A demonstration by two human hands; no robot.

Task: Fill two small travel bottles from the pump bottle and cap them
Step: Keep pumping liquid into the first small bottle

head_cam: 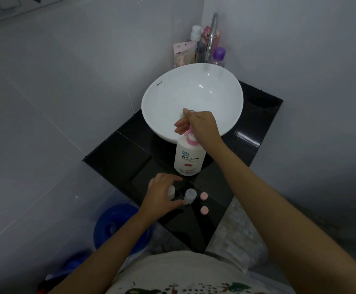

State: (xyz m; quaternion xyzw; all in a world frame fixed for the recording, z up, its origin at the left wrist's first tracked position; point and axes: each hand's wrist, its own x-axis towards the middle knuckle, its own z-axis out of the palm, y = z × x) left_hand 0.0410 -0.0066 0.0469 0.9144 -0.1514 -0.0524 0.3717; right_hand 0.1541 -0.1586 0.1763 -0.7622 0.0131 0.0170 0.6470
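A white pump bottle (pixel 188 159) with a pink pump head stands on the black counter (pixel 117 158) in front of the basin. My right hand (pixel 198 124) rests on top of it, fingers closed around the pink pump. Two small clear travel bottles stand uncapped near the counter's front edge. My left hand (pixel 162 194) curls around the left travel bottle (pixel 171 190), partly hiding it. The right travel bottle (pixel 189 195) stands free, just beside my thumb. Two pink caps (pixel 203 196) (pixel 204 210) lie on the counter to the right of the bottles.
A white round basin (pixel 166 92) sits behind the pump bottle. A chrome tap (pixel 212 37) and several toiletry bottles stand in the back corner. A blue bucket (pixel 117 225) stands on the floor at the lower left. Tiled walls close in on both sides.
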